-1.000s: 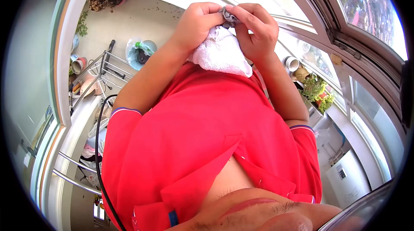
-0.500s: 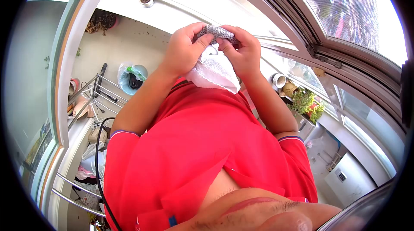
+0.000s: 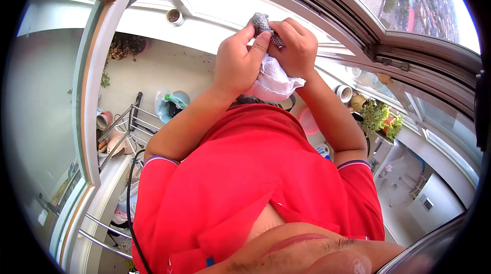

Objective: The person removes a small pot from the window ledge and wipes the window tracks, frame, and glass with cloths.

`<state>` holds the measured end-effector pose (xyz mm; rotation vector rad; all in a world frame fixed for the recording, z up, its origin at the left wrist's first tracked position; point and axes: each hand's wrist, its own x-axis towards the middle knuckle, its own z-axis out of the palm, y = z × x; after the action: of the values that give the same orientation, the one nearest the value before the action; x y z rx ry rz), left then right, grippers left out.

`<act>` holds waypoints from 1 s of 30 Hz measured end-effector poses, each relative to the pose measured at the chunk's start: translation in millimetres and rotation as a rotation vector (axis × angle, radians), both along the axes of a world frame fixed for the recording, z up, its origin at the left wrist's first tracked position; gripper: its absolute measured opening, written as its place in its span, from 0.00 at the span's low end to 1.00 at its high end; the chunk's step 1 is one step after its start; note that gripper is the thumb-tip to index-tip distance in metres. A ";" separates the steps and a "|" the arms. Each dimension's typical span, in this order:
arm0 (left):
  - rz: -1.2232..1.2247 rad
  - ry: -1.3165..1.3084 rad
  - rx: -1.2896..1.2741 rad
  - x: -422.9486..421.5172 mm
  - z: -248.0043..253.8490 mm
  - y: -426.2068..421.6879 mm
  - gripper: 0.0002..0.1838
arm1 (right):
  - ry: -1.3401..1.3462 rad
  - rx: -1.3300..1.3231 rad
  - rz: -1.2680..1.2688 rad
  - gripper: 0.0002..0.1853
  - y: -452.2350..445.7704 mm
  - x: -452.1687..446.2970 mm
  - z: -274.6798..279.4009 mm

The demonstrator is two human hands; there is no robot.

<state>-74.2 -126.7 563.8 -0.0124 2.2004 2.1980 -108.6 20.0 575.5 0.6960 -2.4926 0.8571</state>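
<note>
In front of my red shirt, both hands are closed on a bunched cloth. Its grey patterned part (image 3: 261, 21) sticks out above the fingers. A white cloth part (image 3: 275, 80) hangs below them over my waist; whether the two parts are one piece I cannot tell. My left hand (image 3: 238, 60) grips the bunch from the left, its thumb pressed across the front. On the right side, my right hand (image 3: 296, 45) holds it with bent fingers, the knuckles up. The grip hides part of the cloth.
A window frame (image 3: 404, 59) runs above my hands on the right, with a glass door (image 3: 51, 105) at the left. Below stand a metal rack (image 3: 146, 125), a lined bin (image 3: 166, 106) and a pink basin (image 3: 308, 121). Potted plants (image 3: 376, 115) line the right ledge.
The grey part has turned from lying across between my hands to a steeper slant. The white part is bunched more tightly, and my hands have shifted slightly right in view.
</note>
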 end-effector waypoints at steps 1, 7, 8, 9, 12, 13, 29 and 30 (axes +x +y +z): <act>-0.041 -0.024 -0.024 -0.2 5.0 0.4 0.19 | -0.010 -0.007 0.017 0.16 5.2 1.1 -4.2; 0.082 -0.027 0.237 -1.6 -2.0 18.9 0.14 | -0.370 -0.252 0.220 0.24 26.6 19.1 15.9; 0.104 -0.051 0.278 -2.6 -0.3 20.7 0.13 | -0.413 -0.342 0.238 0.26 28.2 22.9 12.4; 0.136 -0.019 0.195 -4.2 -2.3 25.2 0.10 | -0.573 -0.498 0.291 0.29 36.1 26.2 10.3; 0.167 0.005 0.106 -10.5 1.0 37.6 0.11 | -0.478 -0.499 0.220 0.43 32.4 47.9 16.6; 0.187 -0.020 -0.045 -12.0 -2.8 37.7 0.12 | -0.420 -0.399 0.154 0.47 26.2 55.9 15.7; 0.297 0.394 -1.126 -105.5 44.9 16.1 0.13 | 0.251 -0.162 0.056 0.16 164.2 -55.6 4.3; 0.305 0.336 -1.113 -108.1 47.8 22.1 0.14 | 0.239 -0.161 0.059 0.16 166.6 -57.2 1.0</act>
<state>-182.3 -104.5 611.6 -0.0046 3.4619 0.7806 -165.7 186.6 576.5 0.7709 -2.1758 0.9255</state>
